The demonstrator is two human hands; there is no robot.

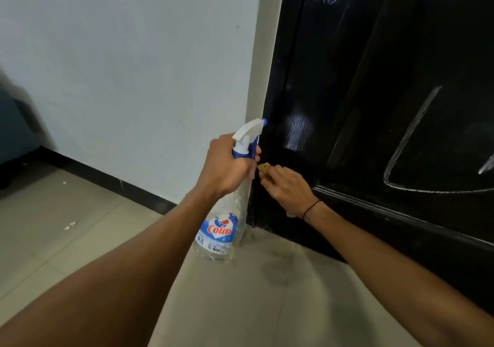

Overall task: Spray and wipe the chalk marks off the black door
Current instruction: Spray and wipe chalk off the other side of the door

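Two bare forearms reaching in from below. Left hand [227, 165] wrapped round the neck of the spray bottle [222, 229], fingers [256, 151] curled onto the blue trigger, white nozzle aimed toward the lower left edge of the black door [347, 79]. Clear bottle hanging upright, lifted off the pale floor tiles [66, 239], blue "Colin" label facing out. Right hand [287, 186] just beside it, low against the door, pinching a small tan sponge-like piece [265, 169]; thin black band [311, 209] on that wrist. White chalk marks [409, 138] curving across the door panel well off to the right. Pale blue wall [133, 79] at left, dark skirting along its foot.
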